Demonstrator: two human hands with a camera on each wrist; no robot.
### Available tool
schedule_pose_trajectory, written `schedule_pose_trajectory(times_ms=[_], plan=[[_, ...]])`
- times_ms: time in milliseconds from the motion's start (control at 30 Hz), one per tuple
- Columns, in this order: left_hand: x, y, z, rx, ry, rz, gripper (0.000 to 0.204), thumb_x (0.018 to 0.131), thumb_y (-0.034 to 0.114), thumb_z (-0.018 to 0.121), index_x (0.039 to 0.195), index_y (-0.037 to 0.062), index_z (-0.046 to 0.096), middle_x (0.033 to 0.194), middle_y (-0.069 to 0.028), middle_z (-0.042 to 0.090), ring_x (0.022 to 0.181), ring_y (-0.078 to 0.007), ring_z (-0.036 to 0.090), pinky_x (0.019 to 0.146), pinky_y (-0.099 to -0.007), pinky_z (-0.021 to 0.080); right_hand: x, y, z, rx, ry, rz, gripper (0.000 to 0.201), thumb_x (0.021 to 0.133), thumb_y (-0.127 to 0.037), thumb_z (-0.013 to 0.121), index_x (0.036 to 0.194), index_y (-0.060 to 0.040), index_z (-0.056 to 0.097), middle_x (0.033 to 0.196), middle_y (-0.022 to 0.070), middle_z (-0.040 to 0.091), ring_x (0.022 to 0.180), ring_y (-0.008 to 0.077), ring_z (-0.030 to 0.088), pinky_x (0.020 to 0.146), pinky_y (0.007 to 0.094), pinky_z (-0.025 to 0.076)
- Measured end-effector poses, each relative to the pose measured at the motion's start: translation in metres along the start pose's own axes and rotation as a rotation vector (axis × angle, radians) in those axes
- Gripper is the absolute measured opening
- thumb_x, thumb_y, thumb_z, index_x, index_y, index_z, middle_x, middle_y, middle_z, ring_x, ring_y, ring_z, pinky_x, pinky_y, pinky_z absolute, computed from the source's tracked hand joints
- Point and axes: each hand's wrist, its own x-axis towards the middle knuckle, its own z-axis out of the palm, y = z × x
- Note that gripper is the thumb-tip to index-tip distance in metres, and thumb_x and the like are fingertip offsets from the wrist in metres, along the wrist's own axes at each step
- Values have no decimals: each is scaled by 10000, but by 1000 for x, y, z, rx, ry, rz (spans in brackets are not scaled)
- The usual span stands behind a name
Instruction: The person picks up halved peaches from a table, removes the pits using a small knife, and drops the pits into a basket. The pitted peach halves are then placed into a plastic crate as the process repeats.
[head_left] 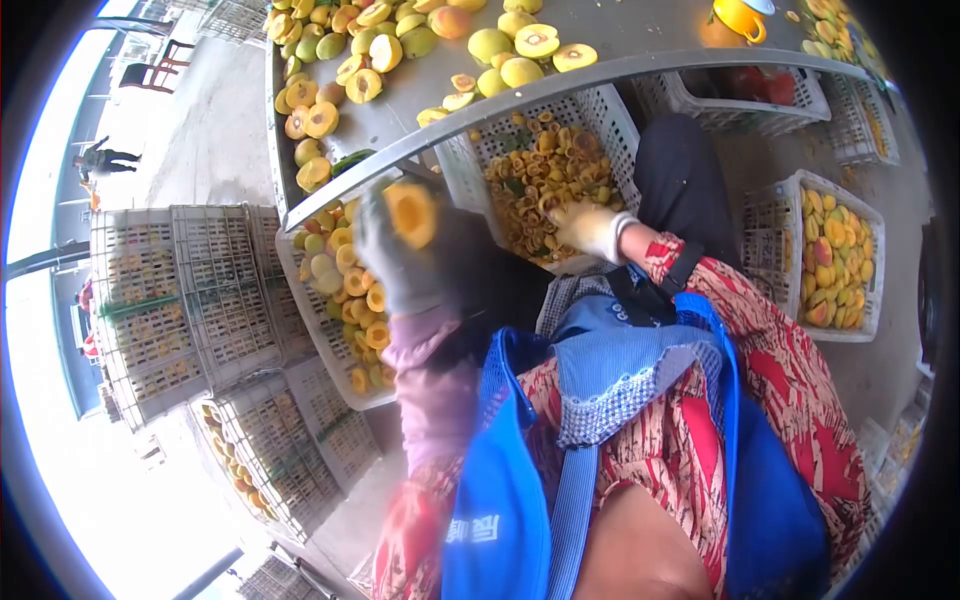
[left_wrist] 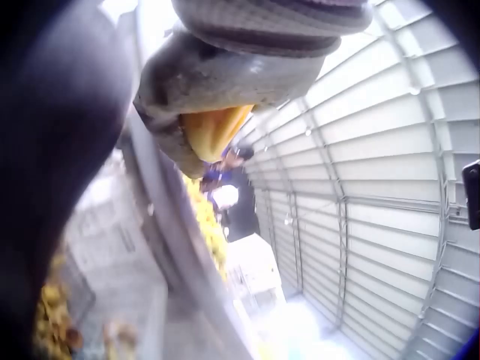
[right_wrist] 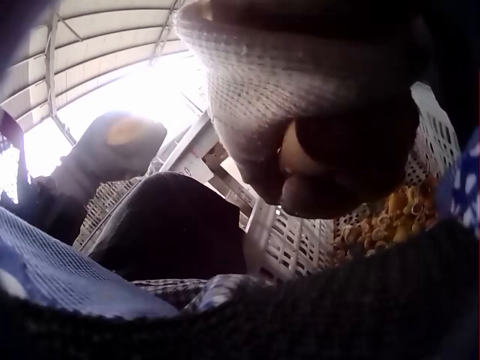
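In the head view my gloved left hand [head_left: 395, 255], blurred, holds a hollowed yellow peach half [head_left: 411, 214] above a white crate [head_left: 370, 400] of peach halves. The left wrist view shows that peach half [left_wrist: 214, 131] gripped between glove and fingers. My right hand [head_left: 590, 228], in a pale glove, is over a perforated crate [head_left: 615, 115] filled with scooped-out pit pieces [head_left: 545, 165]. Its fingers curl around a small pale rounded piece [right_wrist: 298, 154] in the right wrist view; I cannot tell what kind it is.
Ahead is a metal table [head_left: 440, 85] with halved peaches and a yellow cup [head_left: 738, 18]. A crate of peach halves [head_left: 838, 265] stands at the right. Stacked crates [head_left: 185, 300] rise at the left. A person [head_left: 108, 157] is far off at the left.
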Motion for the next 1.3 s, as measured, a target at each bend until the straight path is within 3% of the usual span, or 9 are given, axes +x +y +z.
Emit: schedule_pose_trajectory(times_ms=[167,333,567,733,967,1100,1133,1233,1300], plan=[[40,60,-57,1394,200,372,408,867,223,634,1211,17,557,1169,-193,541,1075,-261,536,884,-375,450,19,13,49,-136,-260,-64,356,850,-207,501,1141,-60,644,1230,176,582,1093,323,589,877,403,492],[86,33,55,1010,-348,315,334,884,211,609,1127,-17,582,882,-66,612,702,-91,530,641,-230,440,21,12,49,-212,-467,-97,392,843,-239,530,1179,-62,627,1261,110,581,1120,294,586,923,401,472],[163,-42,205,1601,-918,370,611,803,309,588,1364,158,396,1385,-161,400,1192,-335,491,953,-437,429,-10,-7,-25,63,-61,-21,357,885,-219,464,1200,-69,540,1069,143,649,1004,326,622,863,430,481],[176,-51,211,1622,-805,193,557,723,244,696,1234,100,527,1242,-188,546,1088,-335,571,902,-396,472,-14,-14,-41,177,-85,98,314,891,-286,474,1115,-75,538,1039,163,652,979,321,630,833,437,473],[145,-13,130,1090,-429,148,487,691,252,751,1102,31,610,989,-176,656,869,-267,644,763,-332,505,-8,-12,-31,887,53,137,288,830,-283,518,946,-19,538,810,164,639,671,283,641,613,410,493],[94,10,83,-232,-449,-345,384,825,214,686,1136,24,565,915,-84,652,862,-244,634,747,-329,522,-4,-23,-31,1127,210,-107,294,848,-265,514,903,21,548,646,87,561,539,191,573,520,349,458],[81,-2,69,115,-465,46,369,840,237,664,1125,26,559,921,-89,643,873,-258,631,740,-349,527,-3,-23,-30,1181,143,-66,282,858,-257,515,909,16,564,720,89,577,585,181,590,526,346,461],[24,0,54,550,-395,226,363,816,280,650,1067,44,537,960,-100,607,896,-274,614,730,-389,532,-27,-54,-55,1177,246,-26,265,866,-251,521,911,6,572,820,140,619,671,238,625,589,360,490],[4,-5,57,-626,-228,-661,498,683,96,786,1083,26,498,961,-89,591,834,-234,617,684,-342,530,-24,-53,-43,611,427,-187,302,868,-289,526,952,-1,565,885,188,633,773,306,634,676,392,496]])
